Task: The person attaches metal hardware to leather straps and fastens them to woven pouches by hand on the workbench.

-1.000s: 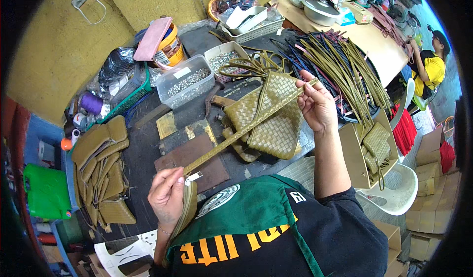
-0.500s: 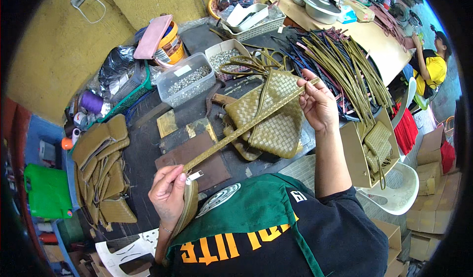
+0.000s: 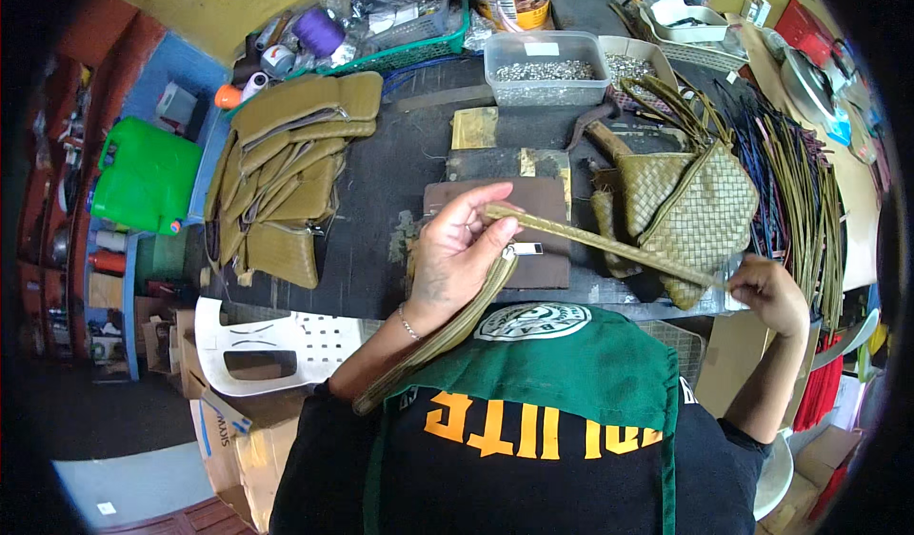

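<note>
In the head view, see 1 narrow olive strap (image 3: 600,241) drawn nearly straight between 2 hands, above the near side of the dark worktable (image 3: 381,202), sloping down toward the right. Looks flat, slightly shiny and fairly even in width, close in colour to the woven bag (image 3: 700,202) just beyond. Held at the left end by the left hand (image 3: 457,254), with thumb and fingers pinching; pinched at the other end by the right hand (image 3: 773,297), with the very tip hidden there. See also, hanging from the left hand along the wrist and forearm, a ribbed olive piece (image 3: 443,345) with a silvery zip pull (image 3: 526,248). Cannot tell whether joined to the strap. Notice a brown board (image 3: 552,273) beneath the left hand, a heap of olive pouches (image 3: 295,154) farther left, and a clear tub (image 3: 547,92) of small metal bits at the back.
</note>
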A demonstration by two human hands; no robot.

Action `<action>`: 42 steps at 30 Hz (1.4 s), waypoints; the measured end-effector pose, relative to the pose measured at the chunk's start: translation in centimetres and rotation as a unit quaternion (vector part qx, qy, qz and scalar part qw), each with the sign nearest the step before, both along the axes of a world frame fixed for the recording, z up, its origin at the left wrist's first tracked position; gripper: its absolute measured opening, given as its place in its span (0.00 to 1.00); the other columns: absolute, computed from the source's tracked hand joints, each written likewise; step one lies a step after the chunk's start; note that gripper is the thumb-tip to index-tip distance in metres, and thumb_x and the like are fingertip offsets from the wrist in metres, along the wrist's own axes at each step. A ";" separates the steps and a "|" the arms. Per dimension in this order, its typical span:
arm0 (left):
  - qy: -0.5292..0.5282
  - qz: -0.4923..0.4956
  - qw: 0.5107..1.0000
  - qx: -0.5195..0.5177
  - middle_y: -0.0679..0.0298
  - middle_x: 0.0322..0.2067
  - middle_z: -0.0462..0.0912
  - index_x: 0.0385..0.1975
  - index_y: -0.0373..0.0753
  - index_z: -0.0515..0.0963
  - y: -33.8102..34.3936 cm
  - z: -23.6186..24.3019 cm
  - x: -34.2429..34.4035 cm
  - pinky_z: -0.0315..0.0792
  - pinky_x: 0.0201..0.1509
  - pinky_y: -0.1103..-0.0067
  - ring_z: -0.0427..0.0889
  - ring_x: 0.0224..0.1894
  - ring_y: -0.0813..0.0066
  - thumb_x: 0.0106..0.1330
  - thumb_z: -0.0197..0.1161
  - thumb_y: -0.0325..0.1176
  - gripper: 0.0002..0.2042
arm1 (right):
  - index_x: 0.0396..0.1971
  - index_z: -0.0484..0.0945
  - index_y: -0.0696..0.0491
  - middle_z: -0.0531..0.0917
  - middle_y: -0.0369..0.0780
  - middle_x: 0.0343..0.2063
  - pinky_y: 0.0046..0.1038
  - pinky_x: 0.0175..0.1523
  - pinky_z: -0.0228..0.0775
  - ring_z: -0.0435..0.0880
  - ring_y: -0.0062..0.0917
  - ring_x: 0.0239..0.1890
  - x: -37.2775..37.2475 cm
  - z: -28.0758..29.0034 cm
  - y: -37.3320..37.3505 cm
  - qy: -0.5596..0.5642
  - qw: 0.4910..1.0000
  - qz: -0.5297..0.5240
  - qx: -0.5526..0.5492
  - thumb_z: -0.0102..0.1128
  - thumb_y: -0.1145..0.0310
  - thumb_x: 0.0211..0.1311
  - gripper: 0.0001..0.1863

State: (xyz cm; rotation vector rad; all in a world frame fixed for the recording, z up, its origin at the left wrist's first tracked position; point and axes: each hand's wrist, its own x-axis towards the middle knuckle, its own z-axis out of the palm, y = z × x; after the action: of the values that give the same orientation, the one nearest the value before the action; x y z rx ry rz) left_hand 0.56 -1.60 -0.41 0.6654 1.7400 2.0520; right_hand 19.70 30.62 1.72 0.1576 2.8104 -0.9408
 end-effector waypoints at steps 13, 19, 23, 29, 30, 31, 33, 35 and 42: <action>0.074 -0.143 0.961 -0.226 0.56 0.37 0.74 0.47 0.29 0.63 -1.5 0.6 -1.6 0.67 0.45 0.78 0.74 0.39 0.71 0.57 0.54 0.32 0.20 | 0.21 0.67 0.54 0.63 0.32 0.18 0.14 0.21 0.51 0.59 0.19 0.22 -4.7 -4.4 -5.4 0.278 0.651 -0.033 -0.705 0.60 0.65 0.44 0.12; 0.178 -0.032 0.919 -0.351 0.53 0.31 0.77 0.39 0.31 0.71 -1.2 2.0 -1.2 0.71 0.36 0.78 0.78 0.33 0.65 0.52 0.58 0.45 0.23 | 0.28 0.70 0.55 0.67 0.33 0.22 0.17 0.27 0.55 0.62 0.20 0.26 -7.6 -3.5 -6.9 0.246 0.616 0.014 -0.748 0.58 0.67 0.47 0.10; 0.243 -0.085 0.861 -0.438 0.55 0.28 0.78 0.29 0.33 0.76 -1.3 2.8 -1.2 0.70 0.36 0.81 0.78 0.33 0.69 0.54 0.56 0.37 0.12 | 0.30 0.69 0.56 0.66 0.33 0.21 0.16 0.26 0.54 0.60 0.20 0.25 -7.3 -1.5 -5.5 0.289 0.589 0.036 -0.754 0.56 0.67 0.48 0.11; 0.174 -0.037 0.960 -0.217 0.58 0.27 0.77 0.26 0.31 0.76 -1.3 1.2 -0.7 0.68 0.34 0.83 0.76 0.30 0.76 0.53 0.57 0.27 0.06 | 0.33 0.69 0.59 0.70 0.37 0.24 0.16 0.27 0.64 0.65 0.21 0.27 -6.8 -1.0 -4.4 0.320 0.579 -0.003 -0.750 0.54 0.71 0.49 0.11; 0.115 -0.043 0.974 -0.191 0.60 0.25 0.77 0.26 0.30 0.75 -1.1 0.9 -0.5 0.67 0.33 0.84 0.75 0.29 0.79 0.53 0.56 0.26 0.05 | 0.32 0.69 0.59 0.73 0.40 0.27 0.16 0.29 0.66 0.69 0.22 0.28 -6.8 -1.4 -4.4 0.295 0.575 -0.009 -0.763 0.55 0.72 0.48 0.11; 0.098 -0.072 0.976 -0.182 0.60 0.26 0.77 0.26 0.29 0.75 -0.6 0.6 -0.5 0.68 0.35 0.84 0.75 0.31 0.77 0.54 0.54 0.24 0.05 | 0.33 0.70 0.58 0.74 0.40 0.27 0.17 0.30 0.67 0.71 0.23 0.29 -6.7 -1.7 -4.6 0.295 0.604 -0.041 -0.739 0.55 0.74 0.47 0.11; 0.089 -0.103 0.976 -0.171 0.60 0.27 0.76 0.26 0.28 0.74 -0.2 0.1 -0.1 0.69 0.37 0.83 0.76 0.32 0.76 0.54 0.52 0.21 0.05 | 0.33 0.70 0.58 0.76 0.42 0.29 0.18 0.33 0.69 0.76 0.24 0.31 -7.3 -2.3 -6.3 0.279 0.627 -0.097 -0.720 0.55 0.77 0.46 0.11; 0.092 -0.104 0.976 -0.167 0.59 0.28 0.76 0.27 0.28 0.74 0.2 0.3 0.4 0.68 0.37 0.83 0.75 0.33 0.76 0.54 0.51 0.20 0.05 | 0.35 0.70 0.58 0.77 0.41 0.29 0.18 0.34 0.70 0.77 0.21 0.29 -8.2 -1.8 -9.1 0.211 0.679 -0.126 -0.691 0.53 0.79 0.48 0.11; 0.105 -0.110 0.973 -0.175 0.61 0.29 0.75 0.27 0.30 0.75 1.0 1.0 0.9 0.67 0.35 0.86 0.74 0.31 0.79 0.55 0.50 0.20 0.06 | 0.35 0.68 0.58 0.77 0.41 0.30 0.18 0.36 0.70 0.76 0.20 0.30 -10.6 -3.0 -13.7 0.156 0.697 -0.134 -0.687 0.50 0.78 0.52 0.09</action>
State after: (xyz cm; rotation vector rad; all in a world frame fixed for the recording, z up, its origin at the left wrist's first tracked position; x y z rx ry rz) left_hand 1.46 -0.58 0.55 0.9374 1.9774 1.5213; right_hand 9.11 16.96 -1.24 0.1830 1.4935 -2.9682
